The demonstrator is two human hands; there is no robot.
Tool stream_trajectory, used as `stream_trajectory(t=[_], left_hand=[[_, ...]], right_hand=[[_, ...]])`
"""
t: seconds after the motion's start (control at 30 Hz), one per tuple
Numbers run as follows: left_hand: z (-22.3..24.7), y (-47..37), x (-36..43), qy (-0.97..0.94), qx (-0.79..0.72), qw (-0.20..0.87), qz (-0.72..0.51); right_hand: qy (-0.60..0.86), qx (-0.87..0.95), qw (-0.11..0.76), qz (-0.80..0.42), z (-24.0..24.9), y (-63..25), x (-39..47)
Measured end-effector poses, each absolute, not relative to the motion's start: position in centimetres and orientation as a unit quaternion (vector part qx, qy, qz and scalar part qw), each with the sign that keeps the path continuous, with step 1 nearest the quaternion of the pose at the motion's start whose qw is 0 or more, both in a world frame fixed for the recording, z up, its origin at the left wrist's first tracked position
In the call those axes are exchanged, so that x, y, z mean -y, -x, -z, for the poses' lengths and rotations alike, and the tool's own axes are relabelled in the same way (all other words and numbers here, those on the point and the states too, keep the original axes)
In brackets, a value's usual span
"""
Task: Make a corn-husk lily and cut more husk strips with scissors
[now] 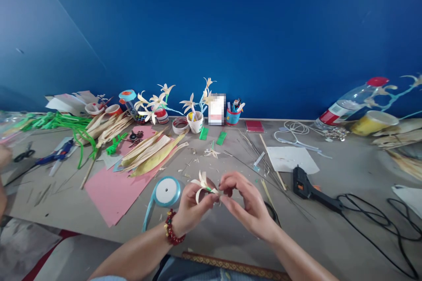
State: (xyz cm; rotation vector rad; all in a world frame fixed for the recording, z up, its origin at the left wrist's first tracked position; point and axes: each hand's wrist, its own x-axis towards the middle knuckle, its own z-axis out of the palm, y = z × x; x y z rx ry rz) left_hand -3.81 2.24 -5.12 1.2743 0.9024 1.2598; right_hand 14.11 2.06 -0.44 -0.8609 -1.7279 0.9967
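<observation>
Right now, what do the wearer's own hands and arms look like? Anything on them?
Left hand: no glove, red beaded bracelet with gold-coloured bits at the wrist. Right hand: no glove, nothing on the wrist. Both forearms uncovered; light-blue cloth by the left one, possibly a sleeve edge.

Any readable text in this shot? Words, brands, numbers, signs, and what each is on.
None legible.
Bottle label: printed, too small and blurred to read.
Pen cup: markings, unreadable.
White cup: small marks, unreadable.
Red-and-white container: too small to make out.
Pixelated patch: anything under it is hidden.
</observation>
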Motion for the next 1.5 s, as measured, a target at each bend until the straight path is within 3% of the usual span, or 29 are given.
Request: stream_trajectory(t=[0.17, 0.43, 0.6, 1.23, 1.5], left_hand=[[5.0, 3.7, -2.4, -0.516, -0.378, 0.58, -0.505], [3.8, 3.3, -2.6, -0.484, -0.337, 0.637, -0.496], [3.8, 3.3, -2.6, -0.472, -0.346, 0.638, -0.499], [3.9, 3.5, -3.2, -0.448, -0.316, 0.659, -0.515], [4.2, 3.3, -3.5, -0.413, -0.32, 0.666, -0.532]], right_hand=[[0.341, 0.702, 0.449, -0.435, 0.5, -14.4, -2.4], [0.26, 0.53, 0.418, -0.69, 1.1, -14.1, -2.8], [0.287, 0.492, 0.429, -0.701, 1.0, -13.6, -2.8], [0.525, 0.555, 0.525, -0.375, 2.3, -18.7, -5.2], [0.606, 0.695, 0.37, -0.111, 1.5, -21.2, -5.7]])
